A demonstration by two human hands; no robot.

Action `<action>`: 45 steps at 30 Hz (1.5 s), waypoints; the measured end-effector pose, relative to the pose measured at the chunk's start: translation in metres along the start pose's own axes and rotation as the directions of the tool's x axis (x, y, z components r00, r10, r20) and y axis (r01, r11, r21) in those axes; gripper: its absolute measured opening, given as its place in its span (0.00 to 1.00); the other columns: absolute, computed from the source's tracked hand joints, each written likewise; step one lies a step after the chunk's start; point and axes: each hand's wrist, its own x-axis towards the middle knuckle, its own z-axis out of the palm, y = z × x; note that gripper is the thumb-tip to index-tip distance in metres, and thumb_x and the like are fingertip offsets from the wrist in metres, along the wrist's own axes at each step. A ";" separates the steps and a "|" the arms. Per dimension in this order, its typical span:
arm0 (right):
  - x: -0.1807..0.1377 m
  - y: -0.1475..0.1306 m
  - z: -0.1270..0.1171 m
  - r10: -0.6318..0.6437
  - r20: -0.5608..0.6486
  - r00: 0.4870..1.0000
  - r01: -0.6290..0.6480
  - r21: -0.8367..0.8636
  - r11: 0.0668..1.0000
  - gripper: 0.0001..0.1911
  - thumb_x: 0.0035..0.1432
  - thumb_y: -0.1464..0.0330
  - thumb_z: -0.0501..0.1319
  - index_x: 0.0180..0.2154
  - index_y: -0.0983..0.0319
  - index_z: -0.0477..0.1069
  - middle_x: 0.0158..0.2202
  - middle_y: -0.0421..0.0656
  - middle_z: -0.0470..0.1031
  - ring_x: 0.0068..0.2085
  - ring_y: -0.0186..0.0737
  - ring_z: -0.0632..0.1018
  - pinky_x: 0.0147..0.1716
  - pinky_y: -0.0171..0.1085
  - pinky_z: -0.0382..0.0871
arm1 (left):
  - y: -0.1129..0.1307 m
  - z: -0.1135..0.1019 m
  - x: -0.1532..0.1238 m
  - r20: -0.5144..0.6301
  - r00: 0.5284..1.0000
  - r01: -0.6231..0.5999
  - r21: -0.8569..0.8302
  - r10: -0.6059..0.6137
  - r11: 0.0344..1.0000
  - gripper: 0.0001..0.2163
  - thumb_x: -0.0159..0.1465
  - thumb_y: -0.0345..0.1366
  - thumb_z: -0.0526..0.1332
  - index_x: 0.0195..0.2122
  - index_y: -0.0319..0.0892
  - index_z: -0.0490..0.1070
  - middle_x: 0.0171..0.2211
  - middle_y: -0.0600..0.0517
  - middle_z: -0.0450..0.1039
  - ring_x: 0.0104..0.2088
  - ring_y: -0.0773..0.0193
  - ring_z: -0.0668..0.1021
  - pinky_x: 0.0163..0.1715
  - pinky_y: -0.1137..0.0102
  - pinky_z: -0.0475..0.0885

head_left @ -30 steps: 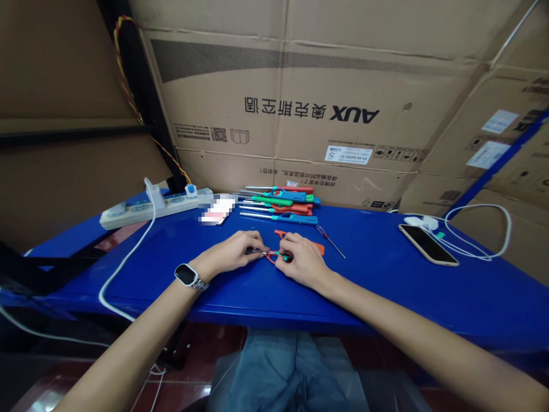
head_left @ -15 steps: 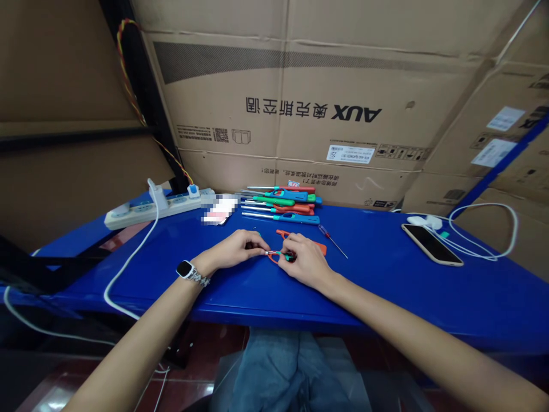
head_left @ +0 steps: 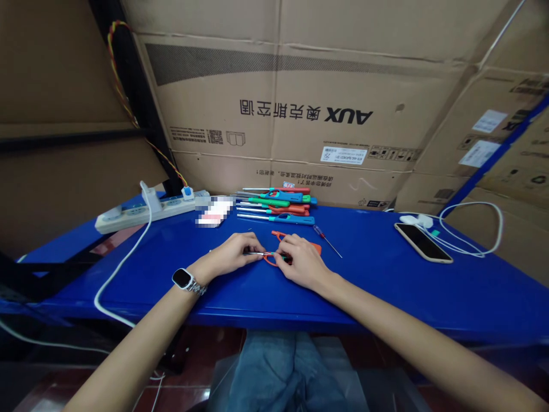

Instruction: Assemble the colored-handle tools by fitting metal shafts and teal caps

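Note:
My left hand [head_left: 231,253] pinches a slim metal lighter tube [head_left: 254,253], whose far end peeks out left of the hand. The tube's right end meets the front of an orange long-nozzle lighter body [head_left: 269,260]. My right hand [head_left: 302,260] grips that body, its fingers covering most of it and some green and dark parts inside. Behind the right hand lies another orange plastic piece [head_left: 279,234], partly hidden by the hand; it looks like a handle shell. A small screwdriver [head_left: 328,241] rests just beyond, to the right.
Several blue, green and red long-nozzle lighters [head_left: 278,210] lie in a pile against the cardboard [head_left: 206,97]. A power strip [head_left: 158,212] with white cables stands at the left. A phone [head_left: 422,242] and charging cable [head_left: 493,229] lie on the blue table [head_left: 377,274] at the right.
A metal tube now shows between my left fingers, lined up with the lighter body; before, it could not be seen there. My right hand keeps its grip. The view has shifted slightly.

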 end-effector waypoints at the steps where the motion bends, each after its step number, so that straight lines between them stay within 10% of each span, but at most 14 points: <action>1: 0.000 0.002 -0.004 -0.025 0.000 1.000 0.025 0.005 1.000 0.09 0.64 0.68 0.58 0.31 0.61 0.74 0.38 0.44 0.77 0.40 0.42 0.73 0.40 0.40 0.63 | -0.001 0.000 0.000 -0.001 1.000 -0.002 -0.004 0.002 1.000 0.11 0.67 0.41 0.60 0.38 0.41 0.79 0.38 0.48 0.75 0.37 0.62 0.77 0.40 0.68 0.71; 11: 0.000 0.058 -0.049 0.101 0.099 0.990 -0.106 0.037 0.994 0.06 0.59 0.74 0.62 0.38 0.62 0.76 0.38 0.45 0.78 0.42 0.43 0.75 0.43 0.42 0.67 | 0.019 0.009 0.004 -0.057 0.998 0.025 0.225 -0.013 0.974 0.15 0.65 0.42 0.60 0.50 0.44 0.75 0.48 0.46 0.73 0.46 0.55 0.77 0.46 0.62 0.73; 31: -0.040 0.050 -0.042 -0.052 0.108 0.993 0.050 0.015 0.999 0.14 0.69 0.67 0.55 0.49 0.57 0.77 0.47 0.47 0.77 0.48 0.44 0.75 0.52 0.48 0.65 | 0.022 0.037 0.010 -0.055 0.997 -0.040 0.203 0.053 0.978 0.13 0.67 0.47 0.60 0.45 0.44 0.76 0.44 0.47 0.72 0.46 0.55 0.75 0.48 0.61 0.70; 45: -0.032 0.059 -0.040 0.204 0.108 0.973 -0.229 0.349 0.909 0.06 0.56 0.66 0.68 0.29 0.61 0.80 0.31 0.42 0.79 0.36 0.39 0.77 0.43 0.40 0.68 | 0.040 0.043 0.021 0.026 0.970 -0.235 0.378 0.243 0.896 0.13 0.72 0.40 0.54 0.52 0.46 0.73 0.48 0.47 0.72 0.48 0.56 0.74 0.52 0.59 0.67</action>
